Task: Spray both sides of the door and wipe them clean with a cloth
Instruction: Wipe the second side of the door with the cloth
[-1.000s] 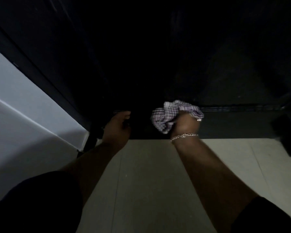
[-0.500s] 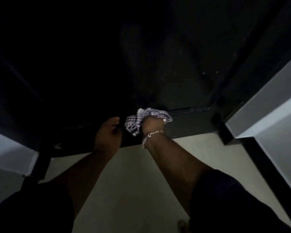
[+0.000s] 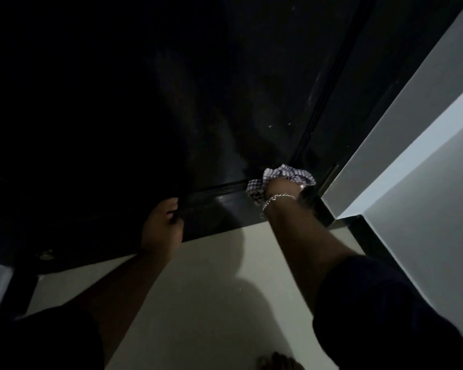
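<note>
— Where's the door?
— The dark door (image 3: 225, 102) stands ahead of me on the pale floor (image 3: 211, 289).
— And your hands?
— My left hand (image 3: 161, 231) rests near its bottom edge, fingers curled against the rail. My right hand (image 3: 281, 189) grips the bunched checked cloth (image 3: 292, 173), pressed at the door's bottom right corner.

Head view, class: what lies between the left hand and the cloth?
Only bare door: its glossy bottom rail runs from the left hand to the cloth held by the right hand.

Bare forearms, dark short sleeves (image 3: 385, 303) — a silver chain bracelet (image 3: 274, 200) on the right wrist.
</note>
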